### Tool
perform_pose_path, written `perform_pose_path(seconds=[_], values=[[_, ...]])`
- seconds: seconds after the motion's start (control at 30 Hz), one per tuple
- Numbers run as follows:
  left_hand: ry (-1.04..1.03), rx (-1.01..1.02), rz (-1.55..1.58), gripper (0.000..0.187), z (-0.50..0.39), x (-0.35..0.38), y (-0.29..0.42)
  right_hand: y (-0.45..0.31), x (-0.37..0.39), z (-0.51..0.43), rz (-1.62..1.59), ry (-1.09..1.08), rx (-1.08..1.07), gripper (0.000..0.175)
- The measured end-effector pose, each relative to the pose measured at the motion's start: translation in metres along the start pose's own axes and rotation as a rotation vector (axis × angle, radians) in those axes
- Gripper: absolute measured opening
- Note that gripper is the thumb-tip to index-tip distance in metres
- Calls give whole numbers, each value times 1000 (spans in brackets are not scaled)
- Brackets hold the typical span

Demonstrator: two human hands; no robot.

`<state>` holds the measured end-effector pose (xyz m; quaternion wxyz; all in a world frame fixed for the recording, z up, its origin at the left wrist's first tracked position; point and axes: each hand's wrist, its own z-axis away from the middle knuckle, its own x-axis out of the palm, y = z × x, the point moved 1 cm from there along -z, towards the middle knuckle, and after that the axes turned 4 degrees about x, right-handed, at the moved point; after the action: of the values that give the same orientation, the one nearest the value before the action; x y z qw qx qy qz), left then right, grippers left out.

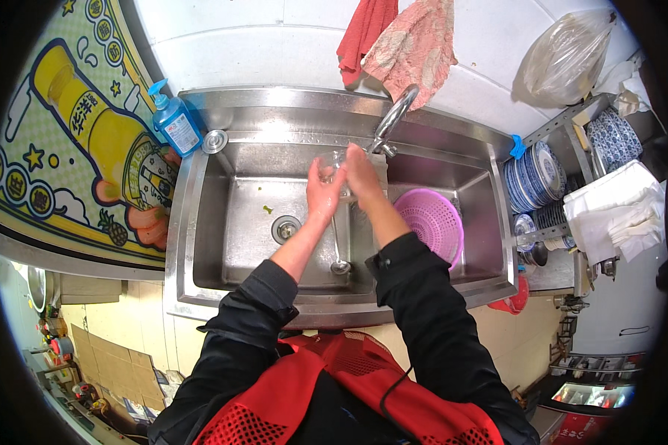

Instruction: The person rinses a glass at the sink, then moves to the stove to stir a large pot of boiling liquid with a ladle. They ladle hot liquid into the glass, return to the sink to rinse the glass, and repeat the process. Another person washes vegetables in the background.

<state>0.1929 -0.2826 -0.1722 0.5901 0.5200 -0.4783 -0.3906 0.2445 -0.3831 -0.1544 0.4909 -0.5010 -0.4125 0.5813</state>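
Observation:
My left hand point(324, 191) and my right hand point(362, 175) are raised over the divider of a two-basin steel sink point(245, 222). Between them is a clear, glassy object point(332, 164), perhaps a glass or a cup; the left fingers curve around its near side and the right hand touches its right side. The chrome faucet point(392, 119) rises just behind the right hand. Below my hands, a metal ladle point(340, 267) lies in the left basin, its handle partly hidden. Green scraps point(267, 209) lie near the drain point(285, 229).
A pink plastic colander point(431, 225) sits in the right basin. A blue pump bottle point(178, 127) stands at the sink's back left corner, beside a drain strainer point(215, 142). Red and pink cloths point(414, 50) hang behind the faucet. Stacked patterned plates point(537, 175) stand on the right rack.

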Motion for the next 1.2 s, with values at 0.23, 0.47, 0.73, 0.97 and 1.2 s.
perform_pose_path(seconds=[0.23,0.47,0.73,0.97,1.2], values=[[-114,248,-383,96,-3,-3,6,21,-3,2,107,279,-191,41],[-99,506,-706,93,5,4,11,2,-24,3,263,40,-74,43],[-213,783,-988,88,-9,-2,15,-13,-10,31,427,118,-185,35],[-513,404,-603,81,-26,-24,41,-28,-48,29,119,-400,-48,31],[-624,183,-380,87,-24,-35,42,-35,-65,28,82,-695,40,29]])
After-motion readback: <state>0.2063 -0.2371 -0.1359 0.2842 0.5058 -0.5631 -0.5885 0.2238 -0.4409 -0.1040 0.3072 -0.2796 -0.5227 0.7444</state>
